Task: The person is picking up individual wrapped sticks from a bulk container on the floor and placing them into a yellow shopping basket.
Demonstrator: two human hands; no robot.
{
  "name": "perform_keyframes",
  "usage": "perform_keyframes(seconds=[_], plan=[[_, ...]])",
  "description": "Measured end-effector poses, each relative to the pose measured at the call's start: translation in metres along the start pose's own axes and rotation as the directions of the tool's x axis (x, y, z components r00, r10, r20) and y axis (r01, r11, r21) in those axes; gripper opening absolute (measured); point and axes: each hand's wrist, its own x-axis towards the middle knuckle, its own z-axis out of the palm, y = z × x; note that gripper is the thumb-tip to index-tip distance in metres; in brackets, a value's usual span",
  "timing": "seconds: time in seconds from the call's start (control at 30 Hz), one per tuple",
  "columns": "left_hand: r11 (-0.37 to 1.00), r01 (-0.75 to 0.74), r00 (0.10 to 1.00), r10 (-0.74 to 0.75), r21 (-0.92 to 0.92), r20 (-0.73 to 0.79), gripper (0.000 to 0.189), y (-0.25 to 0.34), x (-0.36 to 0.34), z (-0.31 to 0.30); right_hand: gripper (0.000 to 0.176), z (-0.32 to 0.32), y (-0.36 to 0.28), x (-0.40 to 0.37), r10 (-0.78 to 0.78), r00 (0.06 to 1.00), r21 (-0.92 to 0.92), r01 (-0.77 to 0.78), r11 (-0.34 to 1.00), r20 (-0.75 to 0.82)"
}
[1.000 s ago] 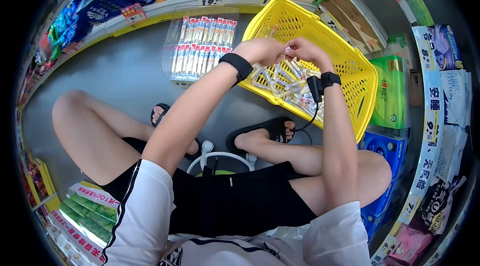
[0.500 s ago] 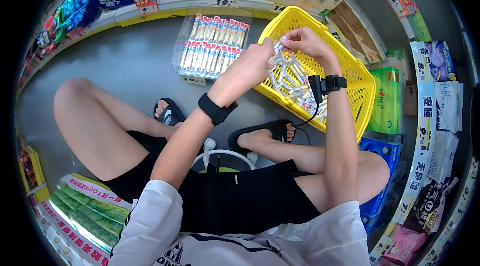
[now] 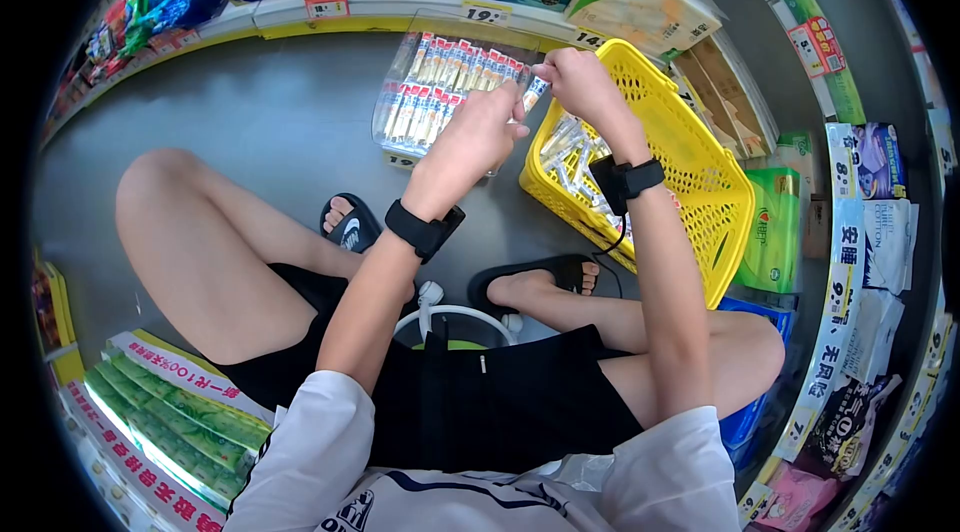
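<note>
A slim stick packet (image 3: 536, 92), white with blue and orange print, is pinched in the fingertips of my right hand (image 3: 590, 97), above the basket's left edge. Close on its left is my left hand (image 3: 475, 137), its thumb and forefinger apart and the other fingers partly hidden. That hand overlaps the right side of a clear plastic box (image 3: 385, 102), where similar packets (image 3: 425, 107) stand in two rows. More packets (image 3: 570, 157) lie loose in the yellow basket (image 3: 735, 202), below my right hand; my wrist and its strap cover some of them.
Shelves with tissue packs (image 3: 640, 7) and price tags curve along the back. Green packs (image 3: 772, 227) and blue packs stand right of the basket. My legs and sandals (image 3: 350, 224) flank a white round stool rim (image 3: 465, 312). A green display (image 3: 170, 422) is at lower left.
Both hands have moved left relative to the basket, from over its loose packets toward the clear box. The packet has come along in my right hand, and my left fingers have parted. The view has shifted slightly.
</note>
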Motion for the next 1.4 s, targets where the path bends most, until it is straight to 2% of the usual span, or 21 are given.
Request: perform_keyframes(seconds=[0.03, 0.1, 0.13, 0.17, 0.23, 0.33, 0.37, 0.43, 0.57, 0.67, 0.73, 0.83, 0.9, 0.97, 1.03, 1.1, 1.13, 1.17, 1.23, 1.27, 1.4], plan=[[0.999, -0.035, 0.999, 0.035, 0.021, -0.029, 0.023, -0.004, 0.0, -0.004, 0.029, 0.005, -0.003, 0.005, -0.045, 0.998, -0.037, 0.044, 0.998, -0.035], [0.993, -0.102, 0.991, 0.107, 0.064, -0.081, 0.021, -0.009, -0.001, -0.014, 0.03, 0.012, -0.012, 0.012, -0.024, 0.999, -0.049, 0.022, 0.999, -0.034], [1.0, -0.015, 0.999, 0.016, 0.021, -0.035, 0.022, -0.008, -0.001, -0.021, 0.031, 0.014, -0.018, 0.015, 0.001, 0.999, 0.041, 0.001, 0.999, -0.053], [1.0, -0.014, 0.999, 0.015, 0.022, -0.044, 0.022, -0.011, 0.0, -0.025, 0.031, 0.014, -0.024, 0.021, 0.024, 0.997, 0.13, -0.015, 0.991, -0.074], [0.997, 0.066, 0.995, -0.068, -0.027, -0.074, 0.023, -0.021, -0.002, -0.03, 0.03, 0.014, -0.037, 0.03, 0.04, 0.999, 0.185, -0.037, 0.982, -0.01], [0.993, 0.11, 0.987, -0.114, -0.042, -0.109, 0.023, -0.039, -0.001, -0.035, 0.023, 0.034, -0.039, 0.047, 0.137, 0.988, 0.462, -0.156, 0.873, 0.074], [0.987, 0.15, 0.981, -0.156, -0.06, -0.119, 0.023, -0.044, -0.001, -0.037, 0.023, 0.042, -0.038, 0.055, 0.133, 0.988, 0.461, -0.154, 0.874, 0.077], [0.988, 0.138, 0.981, -0.146, -0.062, -0.131, 0.023, -0.059, -0.001, -0.038, 0.024, 0.052, -0.046, 0.067, 0.229, 0.961, 0.467, -0.276, 0.84, 0.156], [0.962, 0.227, 0.965, -0.243, -0.15, -0.098, 0.023, -0.087, 0.004, -0.039, 0.027, 0.067, -0.063, 0.093, 0.374, 0.897, 0.347, -0.437, 0.83, 0.235], [0.982, 0.159, 0.953, -0.179, -0.1, -0.245, 0.023, -0.116, 0.01, -0.033, 0.024, 0.095, -0.059, 0.118, 0.402, 0.875, 0.422, -0.483, 0.767, 0.27], [0.98, 0.187, 0.945, -0.199, -0.071, -0.261, 0.022, -0.123, 0.014, -0.034, 0.023, 0.117, -0.057, 0.13, 0.417, 0.857, 0.514, -0.515, 0.686, 0.302], [0.977, 0.21, 0.934, -0.214, -0.044, -0.286, 0.02, -0.135, 0.025, -0.031, 0.021, 0.141, -0.055, 0.14, 0.384, 0.849, 0.505, -0.526, 0.684, 0.364], [0.976, 0.214, 0.93, -0.218, -0.044, -0.295, 0.02, -0.146, 0.03, -0.026, 0.021, 0.154, -0.057, 0.144, 0.425, 0.833, 0.538, -0.553, 0.636, 0.354], [0.986, 0.166, 0.944, -0.163, -0.015, -0.288, 0.021, -0.158, 0.035, -0.02, 0.022, 0.163, -0.057, 0.149, 0.537, 0.797, 0.435, -0.602, 0.67, 0.276], [0.977, 0.208, 0.953, -0.192, 0.05, -0.233, 0.025, -0.169, 0.039, -0.014, 0.022, 0.18, -0.046, 0.159, 0.576, 0.767, 0.417, -0.639, 0.646, 0.283], [0.967, 0.178, 0.96, -0.131, 0.18, -0.246, 0.03, -0.176, 0.037, -0.008, 0.024, 0.194, -0.039, 0.166, 0.639, 0.738, 0.402, -0.664, 0.63, 0.216], [0.962, 0.194, 0.973, -0.164, 0.191, -0.164, 0.04, -0.18, 0.037, -0.007, 0.026, 0.198, -0.035, 0.167, 0.65, 0.722, 0.444, -0.675, 0.589, 0.235], [0.961, 0.192, 0.973, -0.16, 0.197, -0.165, 0.04, -0.182, 0.038, -0.006, 0.026, 0.204, -0.034, 0.171, 0.649, 0.724, 0.45, -0.673, 0.587, 0.234], [0.942, 0.168, 0.978, -0.122, 0.289, -0.171, 0.054, -0.19, 0.039, 0.001, 0.027, 0.229, -0.022, 0.181, 0.663, 0.746, 0.441, -0.619, 0.65, 0.07], [0.941, 0.168, 0.983, -0.137, 0.294, -0.122, 0.066, -0.191, 0.039, 0.002, 0.029, 0.236, -0.017, 0.186, 0.682, 0.727, 0.429, -0.645, 0.633, 0.086], [0.907, 0.084, 0.99, -0.03, 0.413, -0.136, 0.066, -0.206, 0.043, 0.013, 0.029, 0.244, -0.016, 0.194, 0.664, 0.738, 0.481, -0.627, 0.613, 0.116]])
